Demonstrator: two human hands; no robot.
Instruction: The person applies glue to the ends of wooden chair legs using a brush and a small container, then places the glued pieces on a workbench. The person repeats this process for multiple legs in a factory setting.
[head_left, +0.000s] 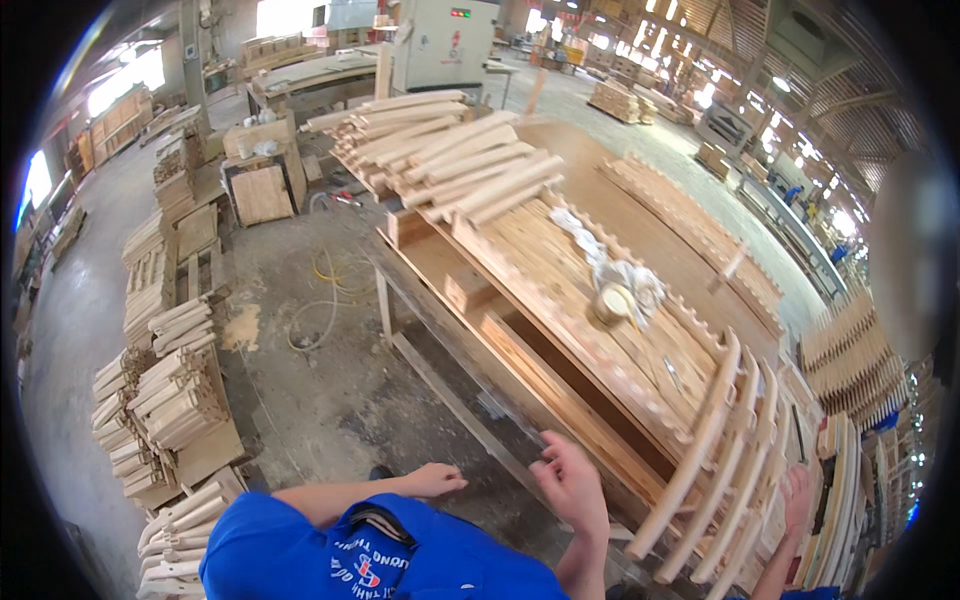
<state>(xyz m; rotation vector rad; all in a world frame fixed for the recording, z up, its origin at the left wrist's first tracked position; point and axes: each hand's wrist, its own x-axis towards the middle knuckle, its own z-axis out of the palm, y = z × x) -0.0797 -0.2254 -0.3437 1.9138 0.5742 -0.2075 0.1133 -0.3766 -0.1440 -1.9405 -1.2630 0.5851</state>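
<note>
My left hand [436, 480] is in front of my body over the concrete floor, its fingers curled in with nothing visible in them. Beside the near edge of the workbench, my right hand [572, 482] hovers with loosely bent fingers apart, and it holds nothing. To its right, several curved wooden slats [712, 455] joined into a frame rest on the end of the bench. A toothed wooden strip [590, 350] runs along the benchtop [545, 260]. On the top stand a round pale tub [614, 303] and a crumpled white cloth [575, 235].
Another person's hand [797, 497] is at the far side of the slatted frame. Loose wooden sticks [450, 150] are heaped on the bench's far end. Stacked wood pieces [175, 400] line the floor at left. A yellow hose [325, 270] lies on the floor. A grey cabinet [445, 45] stands behind.
</note>
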